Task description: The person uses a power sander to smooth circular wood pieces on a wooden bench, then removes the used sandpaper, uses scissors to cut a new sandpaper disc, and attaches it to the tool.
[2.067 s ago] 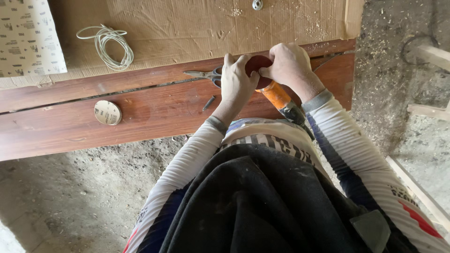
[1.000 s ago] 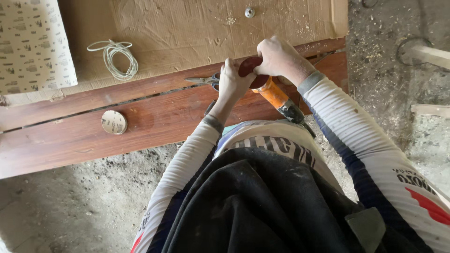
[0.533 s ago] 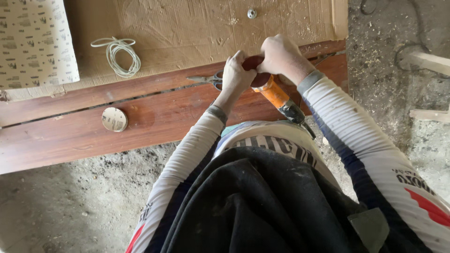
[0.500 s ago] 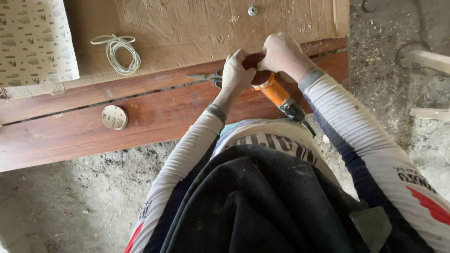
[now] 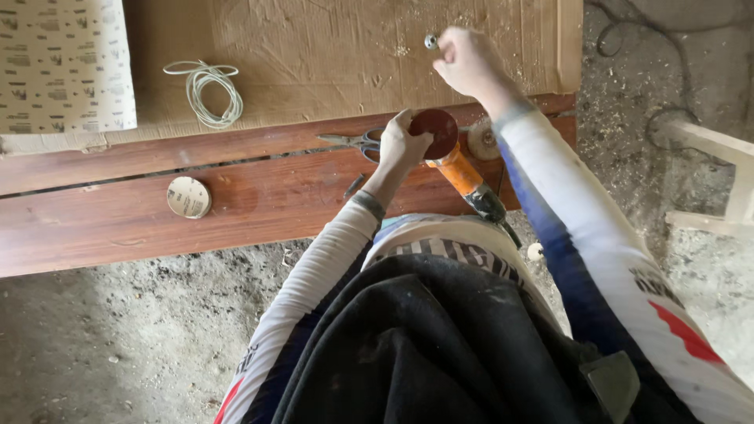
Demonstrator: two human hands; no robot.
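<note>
Left hand (image 5: 402, 145) clasps round dark-red sanding disc (image 5: 436, 132) on orange-bodied power tool (image 5: 459, 173) over reddish wooden planks (image 5: 118, 228); right hand (image 5: 465, 61), fingers closed, pinches small grey metal nut (image 5: 430, 41) above brown cardboard sheet (image 5: 330, 55), dusty concrete floor (image 5: 118, 338) below.

Two sanding discs (image 5: 188, 197) (image 5: 434, 132), one pair of scissors (image 5: 355, 142), one cord coil (image 5: 206, 92), one orange grinder (image 5: 459, 174)
</note>
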